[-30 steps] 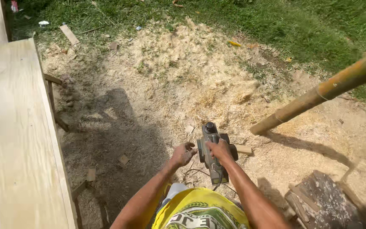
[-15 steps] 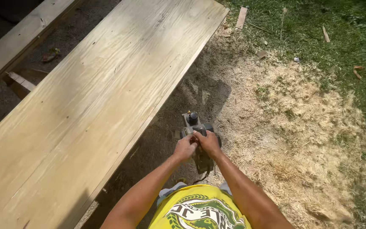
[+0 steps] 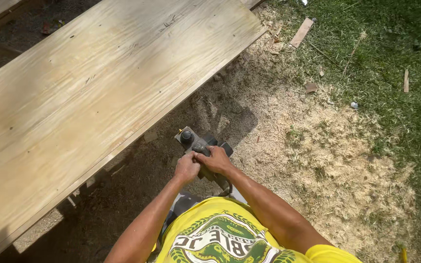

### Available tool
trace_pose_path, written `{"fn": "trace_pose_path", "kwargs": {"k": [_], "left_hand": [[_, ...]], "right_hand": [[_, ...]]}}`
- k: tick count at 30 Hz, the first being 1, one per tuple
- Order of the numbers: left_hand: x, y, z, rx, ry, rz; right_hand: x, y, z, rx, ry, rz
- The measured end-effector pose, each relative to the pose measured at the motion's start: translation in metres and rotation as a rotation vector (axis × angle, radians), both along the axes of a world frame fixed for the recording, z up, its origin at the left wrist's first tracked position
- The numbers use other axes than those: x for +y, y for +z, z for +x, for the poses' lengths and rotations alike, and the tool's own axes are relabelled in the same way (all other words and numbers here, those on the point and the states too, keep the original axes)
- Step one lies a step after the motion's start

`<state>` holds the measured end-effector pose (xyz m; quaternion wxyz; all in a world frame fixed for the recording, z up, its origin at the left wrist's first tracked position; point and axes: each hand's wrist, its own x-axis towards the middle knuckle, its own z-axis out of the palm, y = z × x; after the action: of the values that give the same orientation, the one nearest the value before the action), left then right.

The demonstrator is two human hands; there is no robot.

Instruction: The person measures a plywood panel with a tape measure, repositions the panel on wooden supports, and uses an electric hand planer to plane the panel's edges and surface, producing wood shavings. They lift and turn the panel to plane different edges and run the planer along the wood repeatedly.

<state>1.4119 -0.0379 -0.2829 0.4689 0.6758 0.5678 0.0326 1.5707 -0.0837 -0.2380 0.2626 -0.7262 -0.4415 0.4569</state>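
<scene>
While the wide pale plank [image 3: 98, 97] lies flat, I see the left hand [image 3: 187, 168] and right hand [image 3: 216, 159] both clamped on the dark electric planer [image 3: 201, 148], held just beside the plank's near edge, above sawdust-covered ground [image 3: 317, 160].

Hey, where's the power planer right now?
In the head view the dark electric planer sits low centre, gripped by the left hand and right hand, held above the sawdust-covered ground, just right of the wide wooden plank's edge.
</scene>
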Motion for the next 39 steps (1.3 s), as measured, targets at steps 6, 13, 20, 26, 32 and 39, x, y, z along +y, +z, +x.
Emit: {"fn": "trace_pose_path", "kwargs": {"k": [6,13,20,26,32,39], "left_hand": [[0.049,0.028,0.146,-0.278,0.040,0.090],[0.145,0.043,0.243,-0.378,0.227,0.202],[0.244,0.030,0.312,-0.351,0.382,0.289],[0.293,0.032,0.358,-0.271,0.572,0.150],[0.306,0.013,0.406,-0.113,0.779,0.157],[0.267,0.028,0.505,-0.153,1.188,0.284]], "right_hand": [[0.067,0.041,0.155,-0.169,0.082,0.030],[0.181,0.062,0.278,-0.038,0.035,0.057],[0.288,0.074,0.350,-0.107,0.166,0.047],[0.363,0.085,0.392,-0.158,0.452,0.059],[0.422,0.074,0.431,-0.167,0.877,0.022],[0.470,0.077,0.442,-0.211,1.629,0.783]]}}
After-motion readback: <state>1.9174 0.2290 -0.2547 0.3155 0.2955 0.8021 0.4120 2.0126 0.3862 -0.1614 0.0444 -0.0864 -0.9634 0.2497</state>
